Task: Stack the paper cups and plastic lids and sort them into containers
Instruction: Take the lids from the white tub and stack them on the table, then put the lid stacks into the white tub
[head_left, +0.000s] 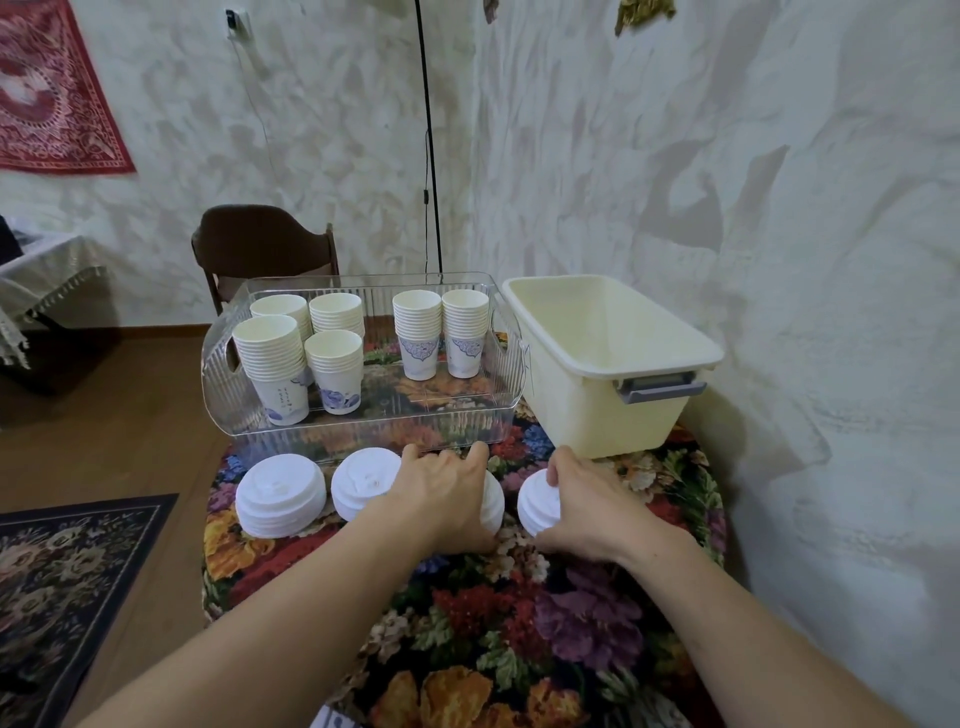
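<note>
**Lid stacks gripped, cream bin far right**

Each hand clamps a stack of white plastic lids on the floral counter (467, 623): left hand (441, 493) on the third stack (493, 501), right hand (582, 506) on the rightmost stack (537, 501). The empty cream plastic bin (670, 364) lies just beyond the right hand, nearer it, rim open upward. Far left, the clear ribbed tray (498, 421) holds stacked paper cups (332, 364).

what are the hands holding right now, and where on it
Each grips a stack of white lids by its sides: left hand the third stack, right hand the rightmost stack.

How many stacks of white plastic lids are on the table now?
4, in a row before the clear tray: far-left stack, second stack, one under the left hand, one gripped by the right hand.
</note>
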